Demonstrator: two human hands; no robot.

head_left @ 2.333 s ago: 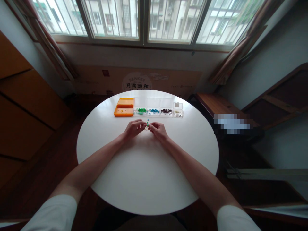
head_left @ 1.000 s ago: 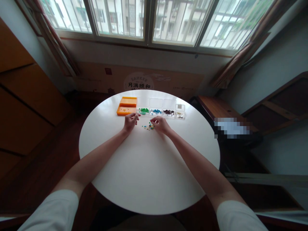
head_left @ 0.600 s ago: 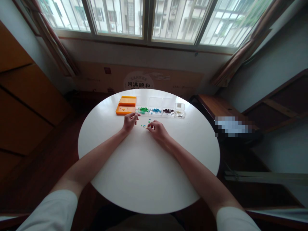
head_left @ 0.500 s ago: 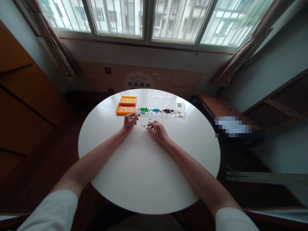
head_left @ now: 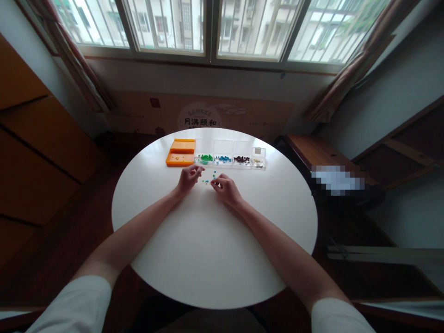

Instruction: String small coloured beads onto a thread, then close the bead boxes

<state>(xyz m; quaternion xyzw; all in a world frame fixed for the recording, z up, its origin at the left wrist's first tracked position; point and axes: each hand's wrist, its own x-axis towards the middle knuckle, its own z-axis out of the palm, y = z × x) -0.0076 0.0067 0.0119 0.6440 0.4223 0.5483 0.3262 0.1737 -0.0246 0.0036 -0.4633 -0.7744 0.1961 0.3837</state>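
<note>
White round table (head_left: 208, 259): clear sorting boxes (head_left: 231, 160) line its far edge, one colour each, within reach. Loose coloured pieces (head_left: 208, 178) lie between the hands. The left hand (head_left: 188, 178) is half-curled and the right hand (head_left: 225, 188) pinches at them; whether either holds one is too small to tell.

Noted a round white table (head_left: 208, 249) below a wide barred window (head_left: 208, 27), with brown curtains gathered at left (head_left: 74, 69) and right (head_left: 347, 74). Recorded near the table's far edge a shallow orange plastic tray (head_left: 180, 158), just beside a row of four clear plastic boxes (head_left: 232, 159) holding green, blue, dark and pale pieces in turn. Found a flat brown cardboard carton (head_left: 201, 118) with printed characters against the wall, an orange-brown wooden cabinet (head_left: 34, 152) at left, and a dark wooden bench (head_left: 312, 152) at right.
</note>
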